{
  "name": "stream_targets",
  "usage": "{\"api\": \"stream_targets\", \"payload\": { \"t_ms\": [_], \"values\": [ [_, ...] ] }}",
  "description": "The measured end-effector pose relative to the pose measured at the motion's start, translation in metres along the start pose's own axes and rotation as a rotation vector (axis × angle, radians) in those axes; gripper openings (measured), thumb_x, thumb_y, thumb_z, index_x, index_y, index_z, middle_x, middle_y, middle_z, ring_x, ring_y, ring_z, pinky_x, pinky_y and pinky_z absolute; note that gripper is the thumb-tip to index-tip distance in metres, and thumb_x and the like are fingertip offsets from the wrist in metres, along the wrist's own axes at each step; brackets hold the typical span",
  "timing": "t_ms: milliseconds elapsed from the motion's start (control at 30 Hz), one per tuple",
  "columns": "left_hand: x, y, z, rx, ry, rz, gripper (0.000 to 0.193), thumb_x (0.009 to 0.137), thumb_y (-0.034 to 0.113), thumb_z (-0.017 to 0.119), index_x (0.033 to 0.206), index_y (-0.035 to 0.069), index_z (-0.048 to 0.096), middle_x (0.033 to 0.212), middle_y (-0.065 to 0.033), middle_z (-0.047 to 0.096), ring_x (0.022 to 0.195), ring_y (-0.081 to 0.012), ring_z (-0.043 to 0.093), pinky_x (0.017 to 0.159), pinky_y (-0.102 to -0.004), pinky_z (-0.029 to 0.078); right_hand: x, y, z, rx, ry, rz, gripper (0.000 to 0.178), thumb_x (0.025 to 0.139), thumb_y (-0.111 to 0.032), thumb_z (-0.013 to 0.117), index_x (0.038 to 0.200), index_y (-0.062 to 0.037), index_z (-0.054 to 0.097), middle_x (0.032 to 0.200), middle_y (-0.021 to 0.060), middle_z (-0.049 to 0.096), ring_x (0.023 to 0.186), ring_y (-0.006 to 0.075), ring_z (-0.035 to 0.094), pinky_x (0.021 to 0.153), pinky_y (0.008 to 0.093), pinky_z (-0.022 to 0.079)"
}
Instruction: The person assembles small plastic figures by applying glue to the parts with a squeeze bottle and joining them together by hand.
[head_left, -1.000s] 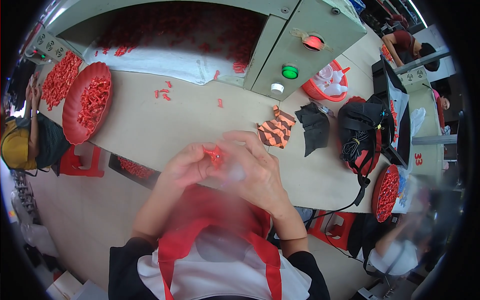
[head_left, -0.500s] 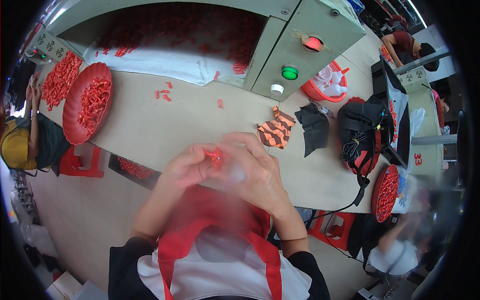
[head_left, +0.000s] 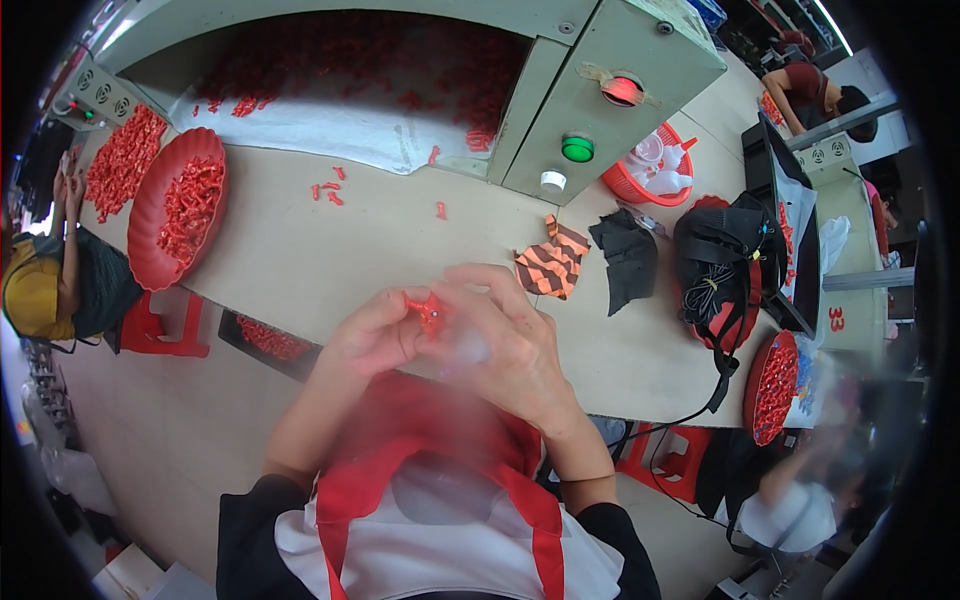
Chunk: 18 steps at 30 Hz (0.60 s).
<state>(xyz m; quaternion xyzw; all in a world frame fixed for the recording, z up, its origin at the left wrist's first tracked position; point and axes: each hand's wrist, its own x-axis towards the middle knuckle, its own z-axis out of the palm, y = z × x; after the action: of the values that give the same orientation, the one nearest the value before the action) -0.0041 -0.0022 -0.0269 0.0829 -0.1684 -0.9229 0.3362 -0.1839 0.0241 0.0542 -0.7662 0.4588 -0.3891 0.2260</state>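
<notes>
In front of my chest, my left hand (head_left: 372, 332) pinches a small red moulded piece (head_left: 431, 314) between thumb and fingers. A tiny pale spot shows on the piece. My right hand (head_left: 512, 352) is close against it on the right, its fingers curled over toward the piece. Under those fingers is a blurred, translucent whitish thing (head_left: 470, 348), its kind unclear. Several loose red pieces (head_left: 333, 196) lie on the table (head_left: 400, 225) beyond my hands.
A red scalloped tray (head_left: 142, 225) of red pieces stands at left. Ahead, a green-grey machine (head_left: 605, 100) holds more pieces on a white sheet. To the right are striped cloth (head_left: 553, 258), black cloth (head_left: 628, 258), a red basket (head_left: 640, 190) of bottles and a black bag (head_left: 725, 250). Co-workers sit at both sides.
Almost nothing differs. Both hands keep their places, and the red piece has shifted very slightly in my left fingers.
</notes>
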Motion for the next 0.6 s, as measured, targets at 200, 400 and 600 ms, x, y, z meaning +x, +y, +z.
{"api": "stream_targets", "payload": {
  "t_ms": [200,400,600],
  "values": [
    [0.0014,-0.0001,-0.0002,0.005,-0.018,0.005,0.046,0.089,0.034,0.055,0.116,-0.003,0.051,0.107,-0.0169,0.057,0.096,-0.0259,0.059,0.083,-0.0364,0.049,0.0003,0.0001,-0.0008,0.008,-0.002,0.004,0.043,0.066,-0.011,0.074,0.105,-0.0029,0.058,0.108,0.0076,0.051,0.069,0.0161,0.062,0.057,0.0272,0.05],
    [0.0009,-0.0021,-0.0046,-0.006,-0.074,0.009,0.043,0.09,0.033,0.054,0.117,-0.001,0.052,0.11,-0.0172,0.056,0.098,-0.0266,0.058,0.083,-0.0369,0.048,-0.0008,-0.0007,0.0008,0.034,0.011,0.033,0.044,0.061,-0.007,0.074,0.103,-0.0042,0.06,0.109,0.0073,0.053,0.068,0.0163,0.061,0.056,0.0276,0.05],
    [-0.0006,-0.0017,-0.0061,-0.004,-0.081,-0.001,0.047,0.089,0.033,0.055,0.12,-0.002,0.05,0.113,-0.0177,0.055,0.099,-0.0268,0.058,0.081,-0.0375,0.049,-0.0007,-0.0015,0.0021,0.05,0.038,0.054,0.045,0.057,-0.004,0.075,0.1,-0.0055,0.062,0.108,0.0068,0.055,0.066,0.0156,0.06,0.055,0.028,0.049]
  ]
}}
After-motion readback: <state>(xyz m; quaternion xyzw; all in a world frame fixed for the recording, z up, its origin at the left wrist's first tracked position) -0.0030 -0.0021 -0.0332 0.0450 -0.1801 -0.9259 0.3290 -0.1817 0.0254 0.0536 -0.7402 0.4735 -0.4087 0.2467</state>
